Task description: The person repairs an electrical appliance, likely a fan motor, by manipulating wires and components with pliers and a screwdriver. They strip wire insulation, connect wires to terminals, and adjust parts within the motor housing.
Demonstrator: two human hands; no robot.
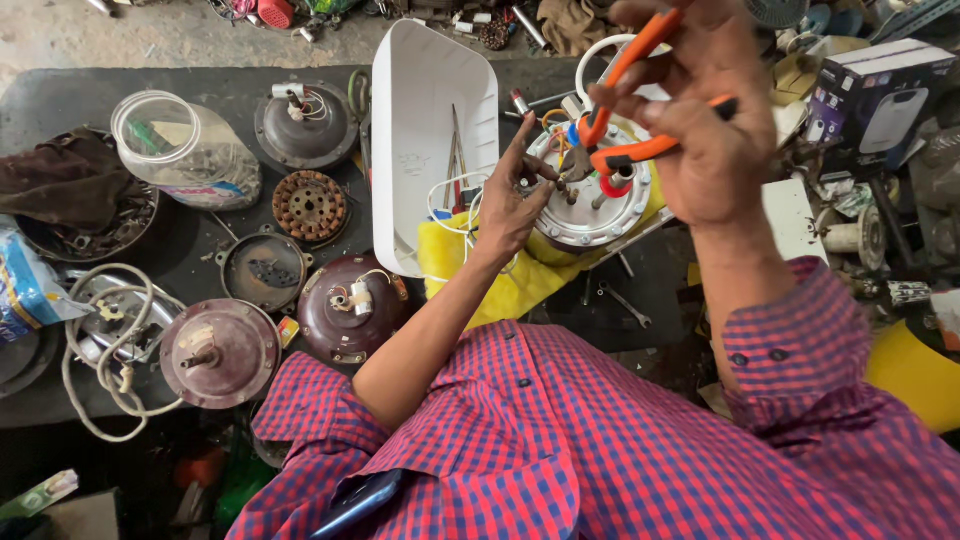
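Pliers (628, 105), orange-handled and clamped in the right hand (712, 130), point jaws-down toward the round metal motor plate (592, 205) steadied by the left hand (510, 205)'s spread fingertips.

A dark cardboard box picturing a white appliance (875, 95) sits at two o'clock; a blue-white plastic packet (28, 290) lies at nine o'clock.
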